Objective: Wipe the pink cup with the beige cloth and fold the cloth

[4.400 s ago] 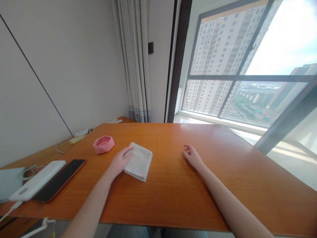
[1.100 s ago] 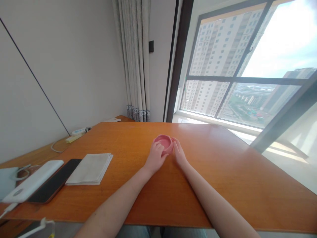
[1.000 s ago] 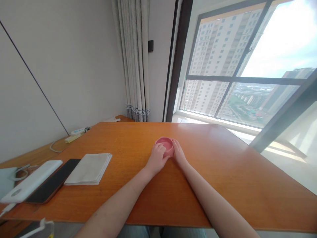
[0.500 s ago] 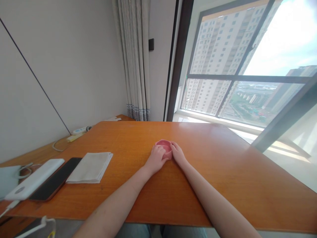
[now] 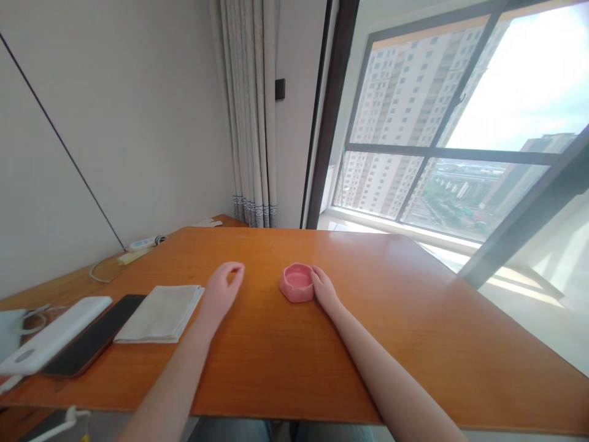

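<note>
Table (image 5: 276, 380), broad, glossy, orange-brown wood: support for all listed below. Cloth (image 5: 159, 316), grey-white, folded, four-cornered fabric: lying flat at the left, parked, we judge, away from the middle. Phone (image 5: 94, 334), black-screened, flat, oblong: just beside the cloth. Power bank (image 5: 59, 334), white, slim, rounded plastic, as we read it: alongside the phone, both seemingly set aside in a row. Left hand (image 5: 218, 291), bare: near the cloth, loosely curled, holding nothing. Right hand (image 5: 325, 288), bare: fingers bent, placed, we think, to steady; firm grip or mere touch, we cannot tell. Dish (image 5: 297, 285), pink, faceted, ashtray-like, material uncertain: upright between the hands, right wall against the right hand, presumably central for easy reach.
</note>
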Demonstrator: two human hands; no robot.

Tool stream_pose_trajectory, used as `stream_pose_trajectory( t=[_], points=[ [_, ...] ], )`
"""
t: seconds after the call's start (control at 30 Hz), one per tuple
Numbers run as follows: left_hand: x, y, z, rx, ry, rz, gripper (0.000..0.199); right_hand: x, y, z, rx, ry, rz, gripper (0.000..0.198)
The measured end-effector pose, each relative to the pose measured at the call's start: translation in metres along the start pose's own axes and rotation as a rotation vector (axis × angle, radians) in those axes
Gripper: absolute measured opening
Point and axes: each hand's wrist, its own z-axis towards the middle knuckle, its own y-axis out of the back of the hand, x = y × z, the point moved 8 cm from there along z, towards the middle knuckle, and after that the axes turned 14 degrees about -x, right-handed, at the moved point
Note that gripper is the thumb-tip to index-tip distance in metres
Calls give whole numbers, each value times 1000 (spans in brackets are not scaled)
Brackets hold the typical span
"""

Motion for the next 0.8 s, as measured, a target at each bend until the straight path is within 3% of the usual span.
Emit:
stream_pose_trajectory(
  t=[0.07, 0.13, 0.23, 0.3, 0.4, 0.63, 0.8],
  points=[
    [52, 50, 10, -109, 158, 178, 26, -4, 0, 0, -12, -24, 5, 37],
    [96, 94, 13, -178, 229, 462, 25, -6, 2, -1, -31, -54, 12, 41],
    [151, 118, 5, 16, 266, 779, 20, -7, 3, -3, -36, -80, 21, 43],
    [174, 122, -5, 118, 291, 839, 23, -5, 3, -3, -34, -82, 21, 44],
    [183, 124, -15, 172, 279, 865, 29, -2, 4, -3, -38, -68, 18, 43],
    [174, 133, -18, 150, 336, 1120, 35, -2, 4, -3, -25, -66, 22, 42],
    [191, 122, -20, 230, 483, 928, 34, -2, 3, -2, -21, -66, 24, 38]
  ],
)
